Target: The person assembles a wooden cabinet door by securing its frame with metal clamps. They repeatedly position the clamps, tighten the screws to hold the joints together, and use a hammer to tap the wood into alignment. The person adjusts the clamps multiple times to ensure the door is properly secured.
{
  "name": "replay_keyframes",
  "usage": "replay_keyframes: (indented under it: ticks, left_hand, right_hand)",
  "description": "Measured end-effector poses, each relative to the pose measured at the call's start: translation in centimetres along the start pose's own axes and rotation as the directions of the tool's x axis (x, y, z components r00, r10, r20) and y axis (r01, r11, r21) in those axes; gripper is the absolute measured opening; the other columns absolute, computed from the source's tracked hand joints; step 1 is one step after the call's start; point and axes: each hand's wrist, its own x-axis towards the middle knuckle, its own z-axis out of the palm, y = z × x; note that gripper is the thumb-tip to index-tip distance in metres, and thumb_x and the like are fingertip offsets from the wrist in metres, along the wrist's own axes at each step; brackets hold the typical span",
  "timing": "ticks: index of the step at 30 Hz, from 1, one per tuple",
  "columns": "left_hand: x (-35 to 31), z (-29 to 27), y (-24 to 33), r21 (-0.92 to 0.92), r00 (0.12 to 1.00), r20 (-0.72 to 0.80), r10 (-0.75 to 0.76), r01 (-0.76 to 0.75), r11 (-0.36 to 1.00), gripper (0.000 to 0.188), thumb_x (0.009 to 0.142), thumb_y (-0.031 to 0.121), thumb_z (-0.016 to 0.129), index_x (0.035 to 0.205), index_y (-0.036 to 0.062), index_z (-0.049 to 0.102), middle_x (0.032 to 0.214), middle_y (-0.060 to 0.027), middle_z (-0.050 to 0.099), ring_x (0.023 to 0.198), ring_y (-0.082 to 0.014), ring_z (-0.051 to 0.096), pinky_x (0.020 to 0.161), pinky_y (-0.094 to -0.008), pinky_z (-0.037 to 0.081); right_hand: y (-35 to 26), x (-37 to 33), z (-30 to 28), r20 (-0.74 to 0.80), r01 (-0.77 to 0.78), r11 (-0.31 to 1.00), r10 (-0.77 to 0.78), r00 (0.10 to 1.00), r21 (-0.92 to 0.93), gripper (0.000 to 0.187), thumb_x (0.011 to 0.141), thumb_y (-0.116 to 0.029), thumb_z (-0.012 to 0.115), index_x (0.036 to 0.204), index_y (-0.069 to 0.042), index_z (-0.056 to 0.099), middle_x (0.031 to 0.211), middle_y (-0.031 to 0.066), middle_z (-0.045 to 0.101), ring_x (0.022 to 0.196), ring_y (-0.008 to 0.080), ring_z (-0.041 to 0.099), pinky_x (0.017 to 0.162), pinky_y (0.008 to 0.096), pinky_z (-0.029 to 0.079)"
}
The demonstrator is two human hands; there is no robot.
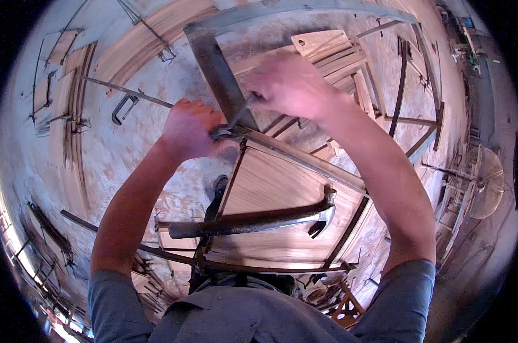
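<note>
My left hand (193,128) is closed around a metal bar clamp (223,132) at the far corner of a wooden panel (270,183). Motion blurs my right hand (293,86), whose fingers are curled on the dark end of the clamp's screw handle (242,111), just beyond the corner. A narrow wooden strip (299,155) runs along the panel's far edge. Across the near part of the panel lies a claw hammer (253,223), head to the right. Another long clamp bar (276,267) crosses the panel's near edge.
A grey metal frame (222,77) stands beyond the panel. Wooden boards (339,60) are stacked behind my right hand. On the floor at left are a small clamp (122,108) and leaning boards (73,114). A round fan (487,182) stands far right.
</note>
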Motion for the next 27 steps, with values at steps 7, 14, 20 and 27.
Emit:
replay_keyframes:
  ticks: [7, 14, 20, 27]
  left_hand:
    - [-0.6, -0.2, -0.1, -0.018, 0.999, 0.045, 0.014, -0.014, 1.0, 0.042, 0.067, 0.041, 0.079, 0.089, 0.0098, 0.062, 0.073, -0.0057, 0.06, 0.075, -0.0282, 0.062, 0.067, -0.0433, 0.046]
    - [-1.0, -3.7, 0.7, -0.3, 0.989, 0.082, -0.121, 0.14, 0.944, 0.054, 0.076, 0.018, 0.072, 0.126, 0.004, 0.056, 0.107, -0.0154, 0.065, 0.106, -0.0345, 0.06, 0.094, -0.044, 0.045]
    - [1.7, -5.4, 10.7, -0.319, 0.998, 0.039, -0.044, 0.054, 0.946, 0.043, 0.082, 0.011, 0.066, 0.123, 0.0012, 0.057, 0.118, -0.0181, 0.061, 0.112, -0.0368, 0.056, 0.096, -0.0434, 0.046]
    - [7.7, 1.2, 27.1, -0.178, 0.963, 0.21, 0.17, -0.133, 0.975, 0.037, 0.087, 0.016, 0.063, 0.12, 0.0006, 0.057, 0.123, -0.0178, 0.058, 0.118, -0.0355, 0.053, 0.098, -0.0439, 0.044]
  right_hand:
    - [-3.5, -0.5, -5.9, -0.133, -0.421, 0.761, 0.545, 0.828, 0.494, 0.025, 0.089, -0.034, 0.062, 0.092, -0.01, 0.068, 0.079, 0.0155, 0.067, 0.077, 0.039, 0.064, 0.067, 0.0477, 0.053]
    - [-16.0, -21.1, -7.4, 0.336, -0.642, -0.151, 0.925, 0.177, 0.752, 0.03, 0.097, -0.029, 0.061, 0.083, -0.003, 0.064, 0.06, 0.0019, 0.061, 0.052, 0.008, 0.055, 0.049, 0.0243, 0.045]
    - [-29.4, -33.7, -1.5, 0.646, -0.47, -0.647, 0.739, -0.193, 0.6, 0.026, 0.098, -0.028, 0.056, 0.094, -0.002, 0.061, 0.062, 0.0063, 0.062, 0.055, 0.015, 0.057, 0.054, 0.0334, 0.047]
    - [-32.3, -34.9, 3.3, 0.453, -0.83, -0.27, 0.891, -0.024, 0.488, 0.041, 0.093, -0.025, 0.056, 0.127, -0.002, 0.051, 0.092, 0.0266, 0.067, 0.084, 0.0456, 0.065, 0.075, 0.052, 0.052]
